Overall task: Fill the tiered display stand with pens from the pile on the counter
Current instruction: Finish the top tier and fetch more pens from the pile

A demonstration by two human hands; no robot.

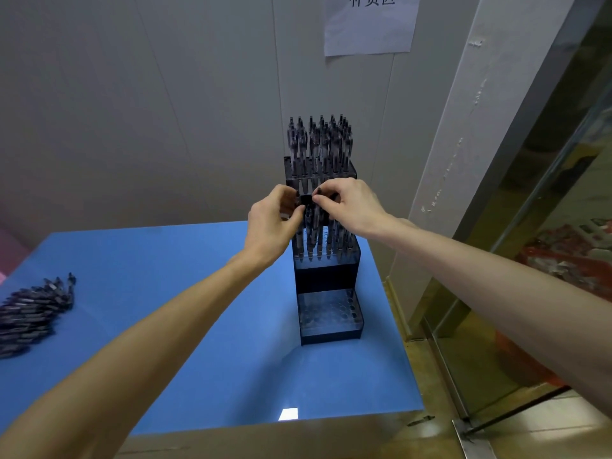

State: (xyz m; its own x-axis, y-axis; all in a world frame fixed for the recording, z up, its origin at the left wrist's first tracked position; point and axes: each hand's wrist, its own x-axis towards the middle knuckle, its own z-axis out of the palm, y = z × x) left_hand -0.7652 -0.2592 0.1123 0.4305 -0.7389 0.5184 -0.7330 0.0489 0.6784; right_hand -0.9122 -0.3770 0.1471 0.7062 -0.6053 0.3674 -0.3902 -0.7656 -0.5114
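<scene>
Both hands, left (270,223) and right (347,202), pinched pens (314,223) over the tiered stand (328,276) near the counter's (165,293) right edge; the pen pile (31,313) lay at its left edge.

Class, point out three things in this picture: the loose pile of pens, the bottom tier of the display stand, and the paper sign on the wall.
pile of pens (31,314), head view, middle of the heap.
bottom tier (329,313), head view, its holed top face.
paper sign (369,28), head view, centre of the sheet.

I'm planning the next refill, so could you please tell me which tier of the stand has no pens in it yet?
The lowest, front tier: its holes are all bare, while the top tier and the middle tier under the hands hold upright pens.
</scene>
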